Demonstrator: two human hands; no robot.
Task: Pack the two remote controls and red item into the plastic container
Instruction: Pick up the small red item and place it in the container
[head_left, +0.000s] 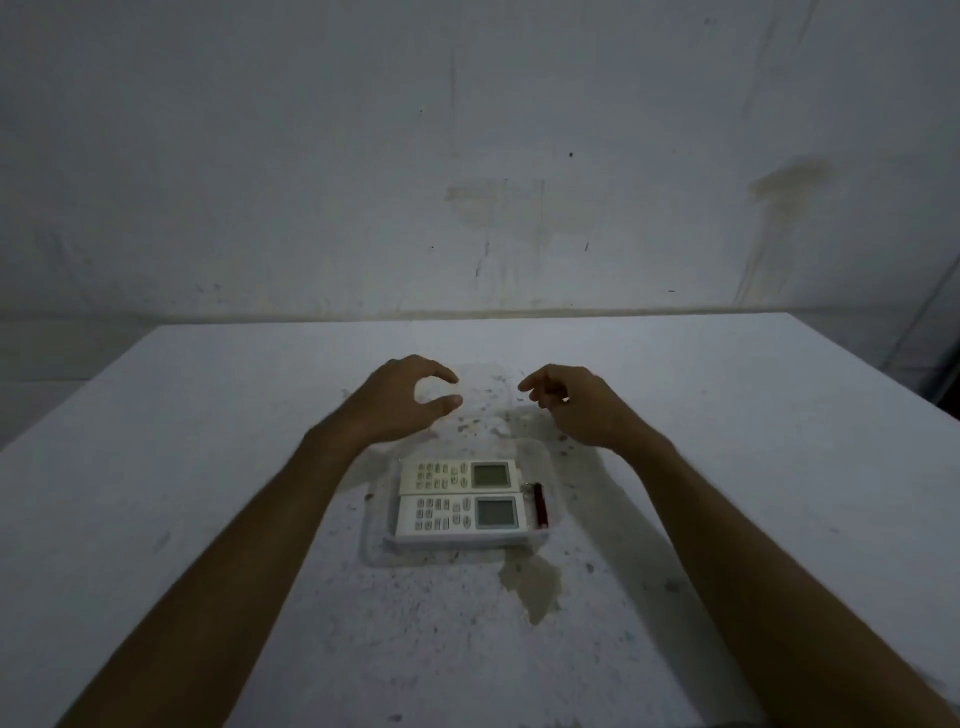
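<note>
Left hand (402, 400) and right hand (576, 408): fingers curled, partly spread, holding nothing, raised beyond the clear plastic container (371, 540), toward desk (182, 467) far edge. Container at desk centre, holding two white remote controls (457, 493) side by side, screens rightward, touching. Red item (540, 506) at their right ends, inside right wall.

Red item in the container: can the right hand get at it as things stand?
Probably yes. The red item lies uncovered at the container's right end beside the two remotes, and the right hand hovers empty just beyond it, nothing between.
</note>
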